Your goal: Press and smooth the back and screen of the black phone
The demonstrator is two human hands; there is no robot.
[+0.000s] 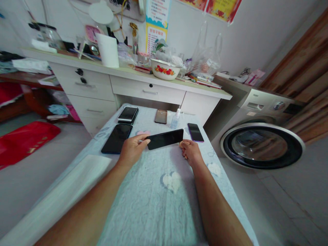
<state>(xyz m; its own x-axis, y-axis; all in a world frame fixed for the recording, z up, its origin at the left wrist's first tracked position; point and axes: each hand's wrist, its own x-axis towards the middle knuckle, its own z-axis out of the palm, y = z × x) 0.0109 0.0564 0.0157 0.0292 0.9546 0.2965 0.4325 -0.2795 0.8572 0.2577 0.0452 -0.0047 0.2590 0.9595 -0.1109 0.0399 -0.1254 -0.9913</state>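
Note:
A black smartphone (166,139) is held sideways above the cloth-covered table, its dark screen tilted toward me. My left hand (132,149) pinches its left end between thumb and fingers. At the phone's lower right corner is my right hand (190,151), its fingers curled closed; what they hold, if anything, is hidden. A black tablet (117,139) lies just beyond my left hand. Past my right hand lies a phone with a purple edge (195,132). Behind the held phone stands a clear spray bottle (175,119).
Stacked phones (128,114) and a brownish phone or case (161,116) lie at the table's far end. A white roll or folded sheet (77,184) runs along the left edge. A desk (151,92) stands behind, and a washing machine (246,123) on the right.

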